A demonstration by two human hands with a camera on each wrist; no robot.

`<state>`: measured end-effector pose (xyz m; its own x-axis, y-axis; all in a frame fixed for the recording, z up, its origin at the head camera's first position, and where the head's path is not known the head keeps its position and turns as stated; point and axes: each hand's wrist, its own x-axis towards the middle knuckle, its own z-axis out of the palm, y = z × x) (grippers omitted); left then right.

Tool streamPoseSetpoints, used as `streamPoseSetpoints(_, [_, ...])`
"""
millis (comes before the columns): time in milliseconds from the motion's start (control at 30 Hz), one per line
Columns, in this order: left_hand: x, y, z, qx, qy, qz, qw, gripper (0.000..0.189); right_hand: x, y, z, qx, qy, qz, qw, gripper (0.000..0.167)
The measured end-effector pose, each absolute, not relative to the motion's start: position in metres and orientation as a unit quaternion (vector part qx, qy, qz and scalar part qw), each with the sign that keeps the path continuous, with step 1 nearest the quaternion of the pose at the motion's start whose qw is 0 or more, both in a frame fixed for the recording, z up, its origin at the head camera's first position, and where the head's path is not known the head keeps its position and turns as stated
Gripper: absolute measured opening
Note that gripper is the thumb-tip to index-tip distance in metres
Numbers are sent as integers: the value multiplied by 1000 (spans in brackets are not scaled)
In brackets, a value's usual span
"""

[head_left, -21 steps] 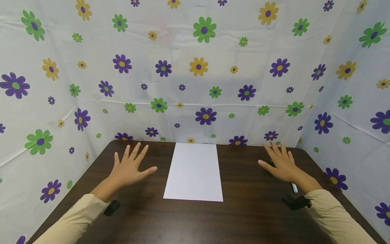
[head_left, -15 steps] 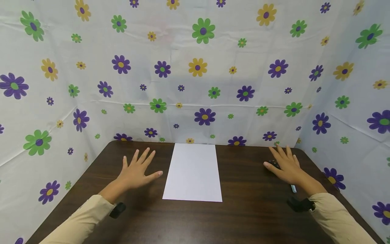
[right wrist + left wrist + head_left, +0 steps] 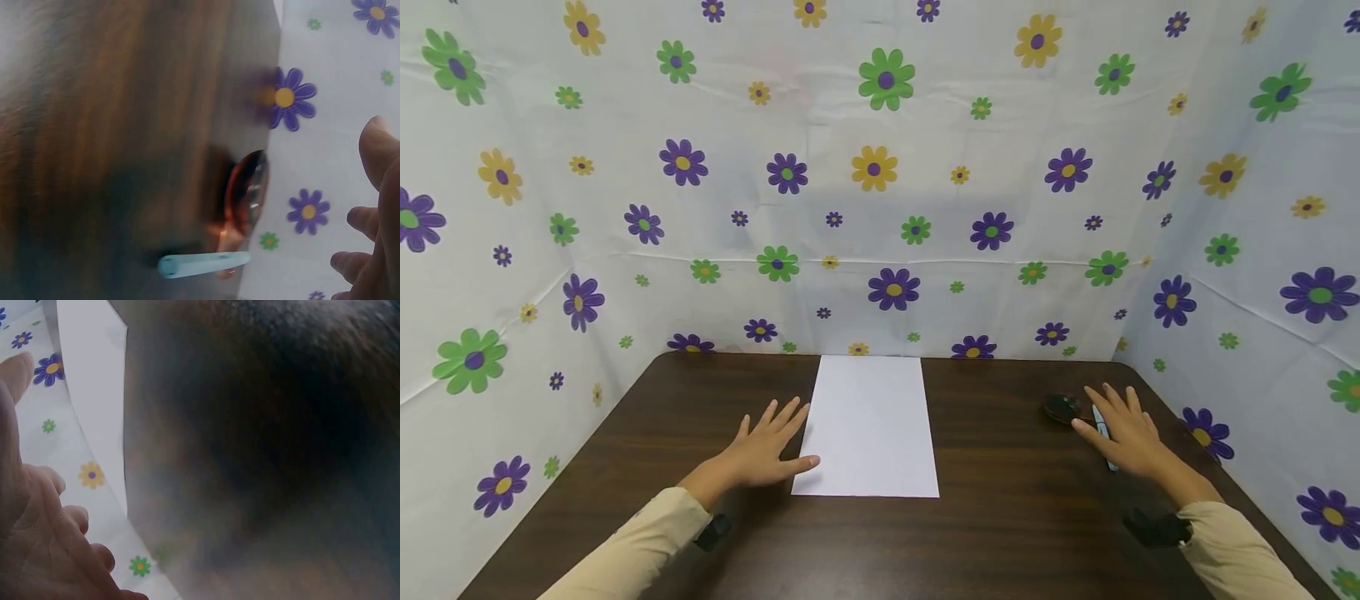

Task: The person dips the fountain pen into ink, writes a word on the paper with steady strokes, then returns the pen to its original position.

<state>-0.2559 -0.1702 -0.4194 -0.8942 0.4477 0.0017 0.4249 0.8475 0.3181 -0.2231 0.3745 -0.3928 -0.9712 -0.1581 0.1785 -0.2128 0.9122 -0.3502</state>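
Observation:
A white sheet of paper point(image 3: 872, 425) lies on the dark wooden table near the middle. My left hand point(image 3: 756, 454), fingers spread, has its fingertips and thumb over the paper's left edge in the head view. On the right, my right hand point(image 3: 1127, 442) is spread beside a light blue pen point(image 3: 1101, 423) and partly covers it. Just left of that pen lies a dark, glossy oval thing point(image 3: 1062, 408); the right wrist view shows its copper-coloured rim and a copper-coloured handle running behind the pen point(image 3: 203, 264). Neither hand holds anything.
The brown table point(image 3: 880, 550) reaches back to a white cloth point(image 3: 820, 225) printed with flowers, which also hangs at both sides. Dark camera mounts point(image 3: 1157, 528) sit at both wrists, under beige sleeves point(image 3: 632, 542).
Both hands have moved toward the person and to the right, the left one coming over the paper's edge. The dark oval thing and more of the pen have come into sight. The view has shifted slightly.

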Motion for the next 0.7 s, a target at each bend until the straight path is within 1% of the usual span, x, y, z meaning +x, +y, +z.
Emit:
streamPoseSetpoints(300, [-256,-158,-434,260,951,148,75,89,-217,388,-421,61,-979,188,53,74])
streamPoseSetpoints(533, [-255,-154,-435,263,950,130,105,90,-214,391,-430,44,-976,209,46,71])
streamPoseSetpoints(700, [-255,-152,-434,261,949,131,118,89,-214,394,-434,50,-970,233,48,72])
